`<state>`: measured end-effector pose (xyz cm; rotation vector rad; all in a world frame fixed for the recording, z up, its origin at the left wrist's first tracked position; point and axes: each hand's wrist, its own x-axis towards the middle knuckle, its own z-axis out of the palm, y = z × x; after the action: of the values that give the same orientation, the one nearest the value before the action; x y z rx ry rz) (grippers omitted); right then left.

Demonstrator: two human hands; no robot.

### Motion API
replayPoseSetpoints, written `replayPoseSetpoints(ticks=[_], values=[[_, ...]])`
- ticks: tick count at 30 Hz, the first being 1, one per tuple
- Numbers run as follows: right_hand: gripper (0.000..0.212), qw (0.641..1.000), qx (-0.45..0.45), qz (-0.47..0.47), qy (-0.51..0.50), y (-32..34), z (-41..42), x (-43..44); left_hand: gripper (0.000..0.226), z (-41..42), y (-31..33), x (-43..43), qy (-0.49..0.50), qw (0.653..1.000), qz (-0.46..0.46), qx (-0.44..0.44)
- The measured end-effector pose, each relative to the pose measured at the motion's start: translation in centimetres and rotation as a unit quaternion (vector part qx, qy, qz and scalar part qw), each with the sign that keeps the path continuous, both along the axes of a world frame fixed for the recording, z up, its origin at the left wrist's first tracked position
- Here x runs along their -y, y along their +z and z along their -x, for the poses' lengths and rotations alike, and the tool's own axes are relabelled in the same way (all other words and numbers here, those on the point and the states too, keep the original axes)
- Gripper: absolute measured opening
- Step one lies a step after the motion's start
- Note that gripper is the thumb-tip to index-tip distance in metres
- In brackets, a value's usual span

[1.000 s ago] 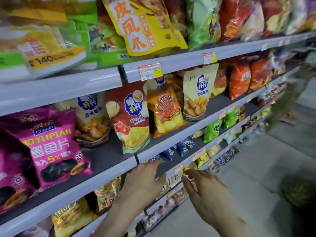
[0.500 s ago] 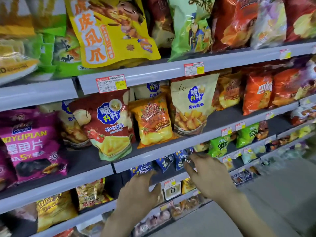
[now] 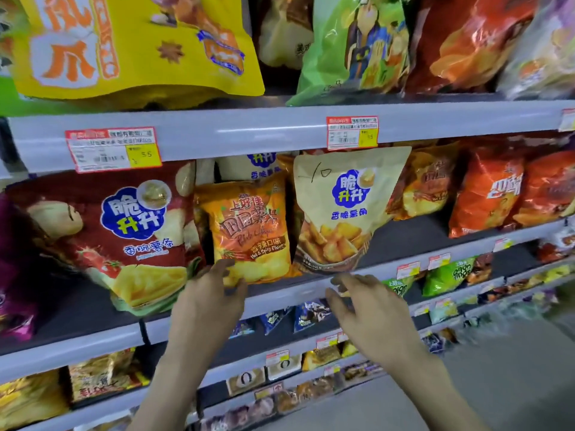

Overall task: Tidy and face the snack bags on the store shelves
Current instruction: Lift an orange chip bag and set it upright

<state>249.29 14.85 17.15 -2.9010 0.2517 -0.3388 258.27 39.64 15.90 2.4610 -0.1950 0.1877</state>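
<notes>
An orange chip bag (image 3: 249, 225) stands on the middle shelf (image 3: 280, 293), leaning between a dark red bag (image 3: 124, 231) and a beige bag (image 3: 345, 209). My left hand (image 3: 208, 300) is raised at the orange bag's lower left corner, fingertips touching its bottom edge, fingers loosely bent. My right hand (image 3: 370, 312) hovers just below the beige bag at the shelf's front lip, fingers spread and holding nothing.
A yellow bag (image 3: 133, 45) and a green bag (image 3: 351, 48) overhang the upper shelf. Orange-red bags (image 3: 497, 194) fill the middle shelf to the right, a magenta bag (image 3: 12, 269) the far left. Lower shelves hold small blue and green packs. Floor lies at the lower right.
Both hands have risen from the lower shelves to the middle shelf's front edge. The left hand now touches the orange bag. The view has moved closer to the shelves.
</notes>
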Motion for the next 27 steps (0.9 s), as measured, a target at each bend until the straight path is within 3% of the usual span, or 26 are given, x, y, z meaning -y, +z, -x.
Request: replayPoseSetpoints(ticks=[4, 7, 13, 16, 19, 23, 27], values=[[0.044, 0.997, 0.029, -0.056, -0.034, -0.7, -2.3, 3.9, 0.039, -1.5, -0.5, 1.1, 0.068, 0.997, 0.019, 0.033], [0.064, 0.977, 0.08, -0.191, -0.044, -1.2, -4.4, 6.2, 0.049, -1.1, -0.6, 2.2, 0.114, 0.992, 0.044, 0.038], [0.083, 0.869, 0.105, -0.484, -0.002, -2.2, -8.9, 10.7, 0.073, -1.1, -1.0, 3.8, 0.14, 0.984, 0.083, 0.066], [0.083, 0.858, 0.093, -0.504, 0.038, -2.9, -10.5, 12.7, 0.078, -1.9, -1.2, 4.8, 0.164, 0.978, 0.119, 0.051], [0.051, 0.863, 0.054, -0.495, 0.088, -3.0, -11.4, 14.3, 0.065, -2.4, -1.2, 6.2, 0.188, 0.955, 0.225, 0.031], [0.035, 0.851, 0.033, -0.51, 0.122, -3.0, -11.9, 16.3, 0.047, -2.3, -0.6, 8.7, 0.21, 0.926, 0.311, 0.042], [0.045, 0.839, -0.016, -0.522, 0.155, -2.7, -12.4, 17.8, 0.041, -1.7, -0.3, 10.4, 0.226, 0.917, 0.323, 0.061]])
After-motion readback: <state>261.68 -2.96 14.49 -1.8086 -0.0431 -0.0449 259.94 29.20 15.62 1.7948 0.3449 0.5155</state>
